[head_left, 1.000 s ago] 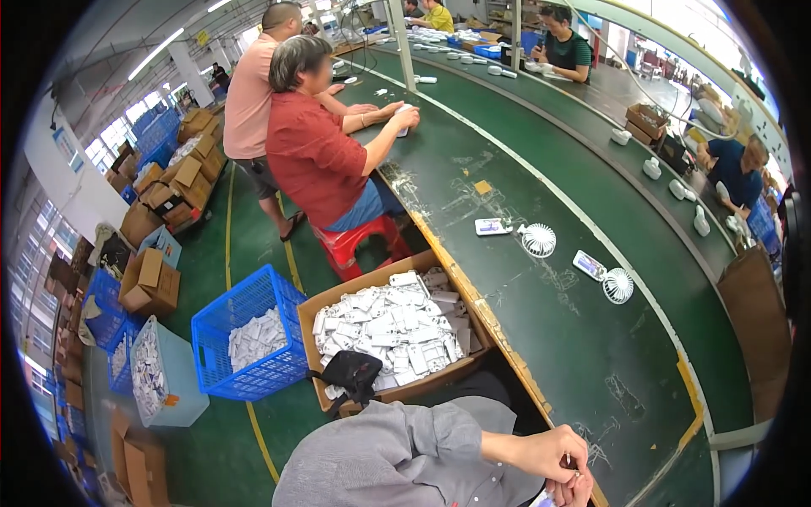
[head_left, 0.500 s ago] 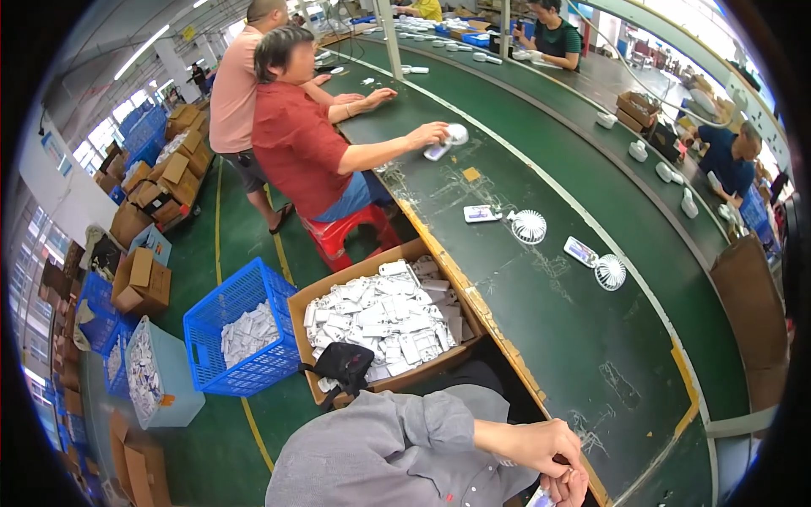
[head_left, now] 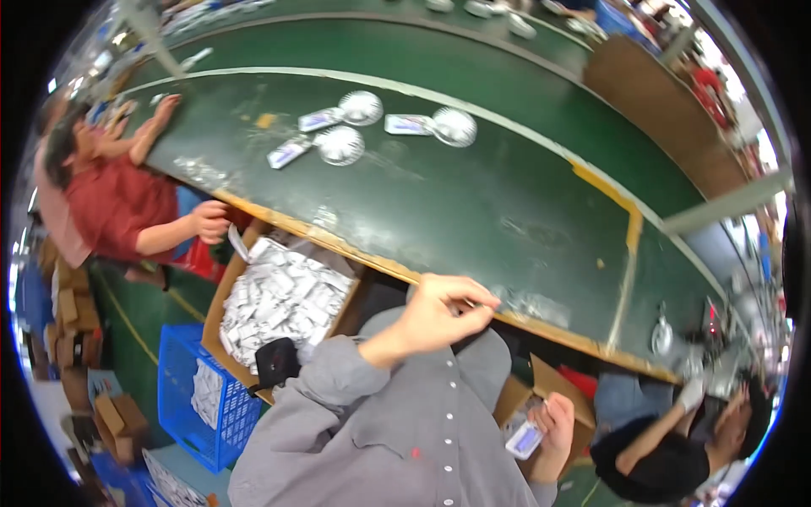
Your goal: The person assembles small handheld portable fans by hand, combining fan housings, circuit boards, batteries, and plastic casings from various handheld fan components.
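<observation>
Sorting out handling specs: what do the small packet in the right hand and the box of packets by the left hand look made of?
Small packet: glossy plastic film, judging by its sheen, pale with a blue face; hedged, it is small. Box: brown corrugated cardboard, matte, raw edges. The packets inside look like crinkled clear or silvery film, catching highlights.

I'm looking down on a long green conveyor belt [head_left: 473,194] with a pale stripe along its length and a worn wooden edge [head_left: 355,253] on my side. The floor [head_left: 144,313] is green with a yellow line across it. Brown cartons [head_left: 72,338] are stacked at the left, near a blue crate [head_left: 182,397]. A grey post [head_left: 726,207] stands at the right, with bright daylight beyond it.
</observation>
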Available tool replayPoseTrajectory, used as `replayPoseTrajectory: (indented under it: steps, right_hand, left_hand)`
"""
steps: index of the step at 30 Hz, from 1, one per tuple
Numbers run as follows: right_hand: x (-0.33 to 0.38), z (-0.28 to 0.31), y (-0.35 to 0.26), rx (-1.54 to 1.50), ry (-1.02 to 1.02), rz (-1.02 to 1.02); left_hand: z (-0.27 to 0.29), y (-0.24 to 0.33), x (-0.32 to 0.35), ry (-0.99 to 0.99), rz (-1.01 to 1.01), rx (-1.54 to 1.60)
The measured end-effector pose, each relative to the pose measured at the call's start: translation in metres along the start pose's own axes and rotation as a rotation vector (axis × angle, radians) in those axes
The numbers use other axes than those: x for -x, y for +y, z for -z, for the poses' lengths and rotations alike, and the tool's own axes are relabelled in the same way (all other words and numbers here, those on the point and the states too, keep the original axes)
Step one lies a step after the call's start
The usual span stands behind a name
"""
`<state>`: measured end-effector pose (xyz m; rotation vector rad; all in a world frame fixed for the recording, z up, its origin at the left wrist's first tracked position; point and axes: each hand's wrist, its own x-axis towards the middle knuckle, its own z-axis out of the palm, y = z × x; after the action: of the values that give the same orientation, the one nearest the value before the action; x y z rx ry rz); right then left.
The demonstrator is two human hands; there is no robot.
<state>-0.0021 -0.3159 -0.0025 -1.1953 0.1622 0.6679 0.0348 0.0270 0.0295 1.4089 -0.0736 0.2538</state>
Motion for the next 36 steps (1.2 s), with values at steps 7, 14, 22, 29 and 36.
replayPoseTrajectory:
  steps: [7, 14, 22, 29, 36]
  right_hand:
    - [0.071, 0.182, 0.166, 1.431, 0.583, -0.454]
    - [-0.032, -0.040, 0.057, 0.646, 0.317, 0.802]
    - [-0.110, -0.068, 0.029, 0.592, 0.303, 0.732]
    - [-0.143, 0.055, -0.046, 1.325, 0.782, 0.928]
    - [-0.141, 0.154, -0.042, 1.827, 0.761, 0.778]
  left_hand:
    - [-0.029, -0.018, -0.027, -0.161, 0.253, 0.568]
    - [-0.121, -0.022, -0.016, -0.472, 0.387, 0.647]
    - [-0.093, -0.016, -0.050, -0.328, 0.200, 0.580]
    - [0.067, -0.035, -0.150, 0.142, -0.336, -0.649]
    - [0.196, -0.102, -0.215, 0.385, -0.214, -1.520]
